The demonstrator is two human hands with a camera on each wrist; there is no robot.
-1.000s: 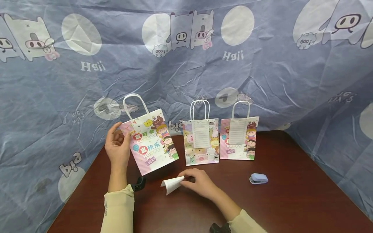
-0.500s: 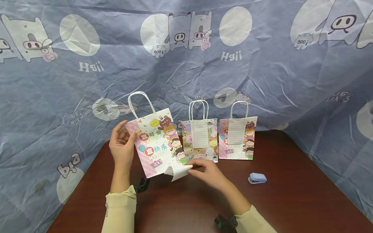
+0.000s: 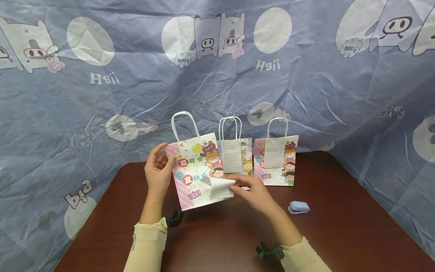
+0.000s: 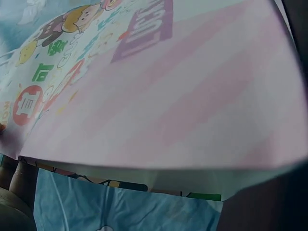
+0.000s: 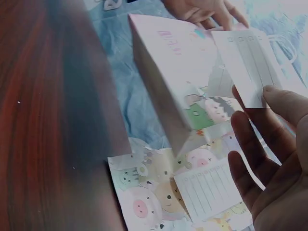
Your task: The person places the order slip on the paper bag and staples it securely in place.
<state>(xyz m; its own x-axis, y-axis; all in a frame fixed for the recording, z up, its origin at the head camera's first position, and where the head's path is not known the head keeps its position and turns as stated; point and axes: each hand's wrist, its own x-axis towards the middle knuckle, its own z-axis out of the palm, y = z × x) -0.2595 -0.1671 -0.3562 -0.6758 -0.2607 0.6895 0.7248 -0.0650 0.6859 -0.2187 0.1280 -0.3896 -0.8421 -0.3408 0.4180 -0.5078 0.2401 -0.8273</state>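
Observation:
My left hand [image 3: 159,170] pinches the left edge of a paper gift bag [image 3: 185,189] with cartoon children, holding it tilted above the table. In the left wrist view the bag's pink striped side [image 4: 192,96] fills most of the picture. A lined paper slip [image 3: 222,189] is pinched between thumb and fingers of my right hand [image 3: 253,192]. The slip curls in front of the bag's lower right part; whether the two touch I cannot tell. In the right wrist view the lined slip [image 5: 245,62] overlaps the bag's front [image 5: 168,53].
Behind stand an animal-print gift bag [image 3: 247,151] and a second cartoon-children bag [image 3: 259,151], each with a lined slip on its front. A light blue stapler [image 3: 299,207] lies on the dark wooden table [image 3: 333,226]. A patterned blue cloth [image 3: 306,94] hangs behind the table.
The held bag has moved right and now partly covers the animal-print bag. The slip in my right hand has risen from near the table to the front of the held bag.

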